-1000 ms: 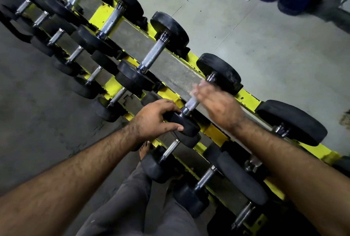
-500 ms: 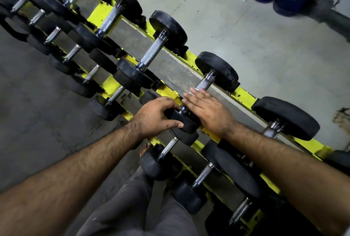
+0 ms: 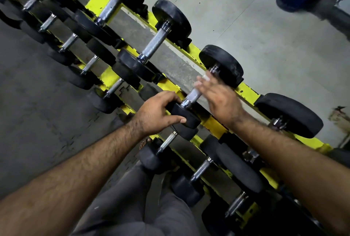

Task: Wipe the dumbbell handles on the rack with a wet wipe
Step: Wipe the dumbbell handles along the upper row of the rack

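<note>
The handle (image 3: 193, 94) runs from 7 o'clock up to 1 o'clock between two black heads on the yellow rack (image 3: 248, 91); the left hand (image 3: 157, 113) grips the near head (image 3: 184, 113), steadying it; the right hand (image 3: 217, 97) lies over the handle's far half, fingers blurred and fairly straight, a pale scrap at their tips probably the wipe (image 3: 205, 78), though whether it is pinched I cannot tell; the stroke should follow that axis, the right hand being nearer.
</note>
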